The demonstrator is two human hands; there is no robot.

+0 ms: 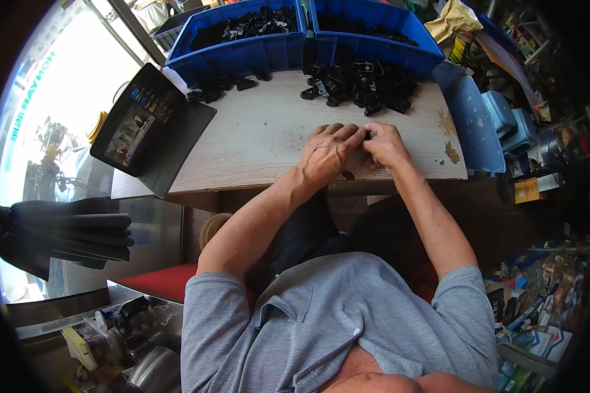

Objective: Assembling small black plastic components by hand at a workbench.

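Head view: small black part [370, 135] pinched in right hand [385, 145], by near edge of tabletop [255, 144]; left hand [329, 150] alongside, grip hidden, cannot tell. Could slip off through loose pinch, or stray into far pile of black parts [364, 85].

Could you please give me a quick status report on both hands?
Left hand, right hand close together; small black part between them, mostly hidden; black parts heaped just beyond.

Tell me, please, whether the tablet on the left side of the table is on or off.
On: the tablet stands tilted, and its screen is lit, showing coloured pictures.
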